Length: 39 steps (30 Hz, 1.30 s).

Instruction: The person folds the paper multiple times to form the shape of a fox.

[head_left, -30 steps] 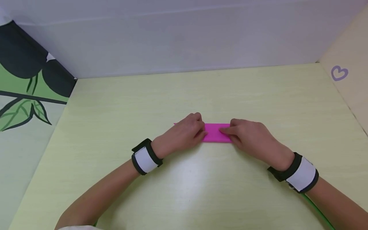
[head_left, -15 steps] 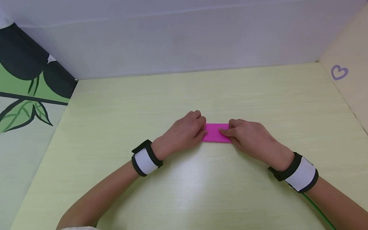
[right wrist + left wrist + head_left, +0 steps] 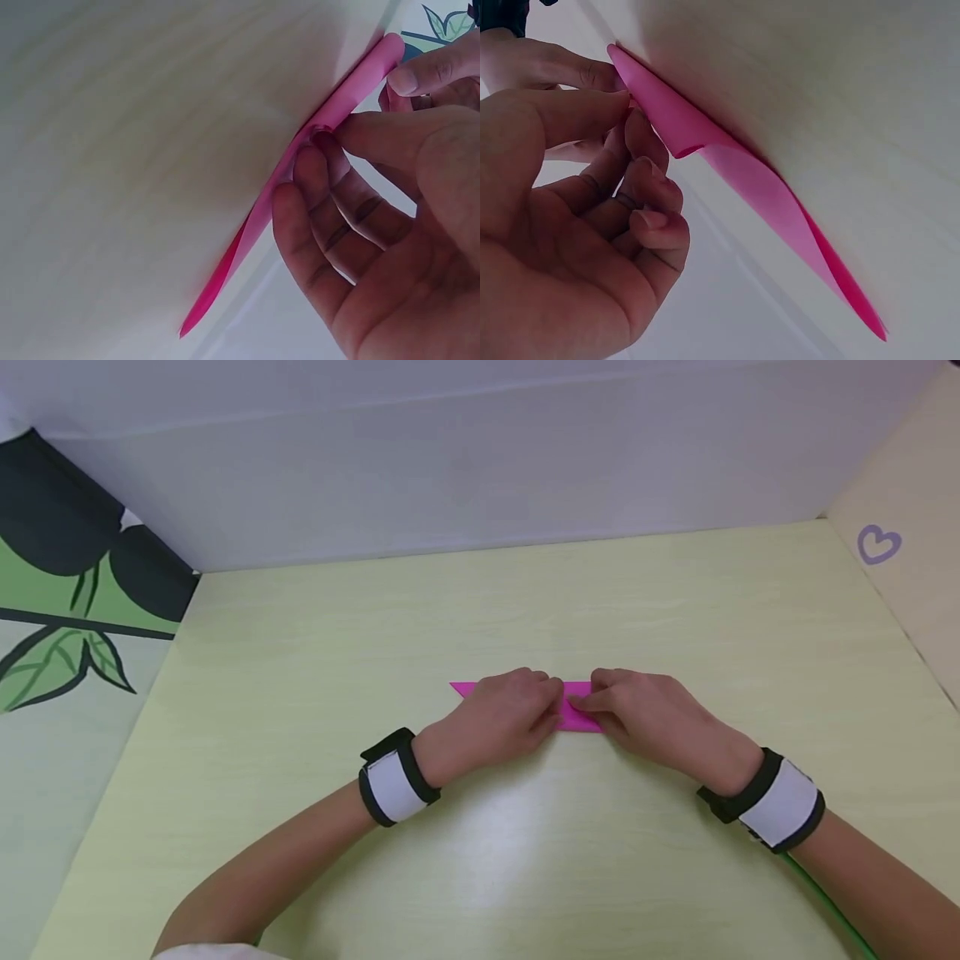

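Observation:
A folded strip of pink paper (image 3: 579, 722) lies across the table under both hands, its pointed left tip (image 3: 461, 687) showing past the left hand. My left hand (image 3: 512, 720) pinches the strip near its middle between thumb and curled fingers. Close to its right, my right hand (image 3: 654, 714) pinches the same strip, thumb on top. The left wrist view shows the paper (image 3: 757, 187) curving into a loose fold beyond the left fingers. In the right wrist view the pink layers (image 3: 225, 266) part slightly toward the far tip. Both hands cover parts of the strip.
The pale wood-look table (image 3: 480, 843) meets a white wall (image 3: 480, 468) at the back. A side wall with a purple heart (image 3: 879, 545) stands right; a painted leaf panel (image 3: 60, 652) is at left. A green cord (image 3: 832, 906) runs along the right forearm.
My left hand first shifts slightly up, then slides right along the paper toward the right hand, uncovering the pointed left tip. My right hand stays nearly in place.

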Each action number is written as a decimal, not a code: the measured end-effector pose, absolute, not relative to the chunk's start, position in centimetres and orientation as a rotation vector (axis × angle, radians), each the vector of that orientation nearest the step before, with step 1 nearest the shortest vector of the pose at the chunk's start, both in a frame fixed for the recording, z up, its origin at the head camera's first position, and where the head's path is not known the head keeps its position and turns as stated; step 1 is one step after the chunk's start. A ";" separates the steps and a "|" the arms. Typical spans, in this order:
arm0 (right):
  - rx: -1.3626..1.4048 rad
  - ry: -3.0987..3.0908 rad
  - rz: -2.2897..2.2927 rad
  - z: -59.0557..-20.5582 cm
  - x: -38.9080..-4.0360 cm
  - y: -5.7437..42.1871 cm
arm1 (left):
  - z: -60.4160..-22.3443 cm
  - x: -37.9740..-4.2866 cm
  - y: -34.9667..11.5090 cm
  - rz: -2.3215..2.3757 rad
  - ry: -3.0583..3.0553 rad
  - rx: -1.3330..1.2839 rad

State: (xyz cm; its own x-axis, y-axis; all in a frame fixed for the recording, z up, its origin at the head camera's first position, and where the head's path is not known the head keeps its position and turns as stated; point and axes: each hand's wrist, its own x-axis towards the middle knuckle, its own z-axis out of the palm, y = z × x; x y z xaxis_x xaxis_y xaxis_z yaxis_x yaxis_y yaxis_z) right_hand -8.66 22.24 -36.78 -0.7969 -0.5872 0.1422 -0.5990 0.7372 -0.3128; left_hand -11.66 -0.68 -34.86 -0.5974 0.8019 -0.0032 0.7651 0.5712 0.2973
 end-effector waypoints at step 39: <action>1.005 -2.868 0.545 -37.2 -8.8 22.7 | -36.0 -10.6 0.2 0.407 2.668 1.279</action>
